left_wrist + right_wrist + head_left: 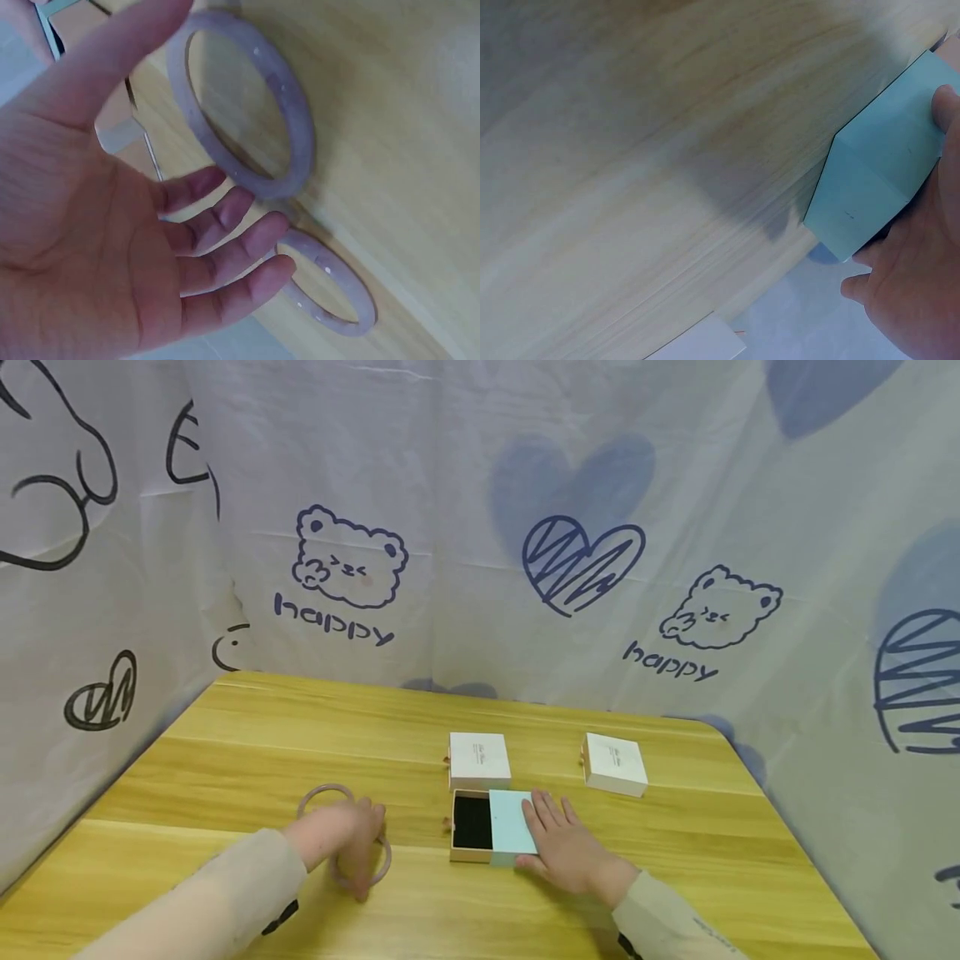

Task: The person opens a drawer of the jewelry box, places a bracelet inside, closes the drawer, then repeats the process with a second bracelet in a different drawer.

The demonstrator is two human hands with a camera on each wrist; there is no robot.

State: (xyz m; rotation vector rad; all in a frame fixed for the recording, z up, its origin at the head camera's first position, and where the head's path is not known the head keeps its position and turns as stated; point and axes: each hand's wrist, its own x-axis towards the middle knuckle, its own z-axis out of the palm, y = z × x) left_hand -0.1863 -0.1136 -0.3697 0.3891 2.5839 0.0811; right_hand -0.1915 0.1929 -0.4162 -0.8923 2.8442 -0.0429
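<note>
My left hand [356, 847] reaches down over two pale purple bangles at the left of the table, fingers apart and loosely bent. In the left wrist view, one bangle [301, 142] lies right at the thumb and fingertips, and a second bangle [358, 292] is beyond the lower fingers. With my right hand [570, 856] I hold the right end of a light blue drawer box [513, 822], thumb along its near side and fingers across the top. Its drawer [471, 855] is pulled out to the left, showing a black lining [472, 822] with nothing on it.
Directly behind the blue box stands a white box [480, 760]. Another white box [615, 764] lies farther right. A printed cloth [465, 568] hangs behind the wooden table [225, 777].
</note>
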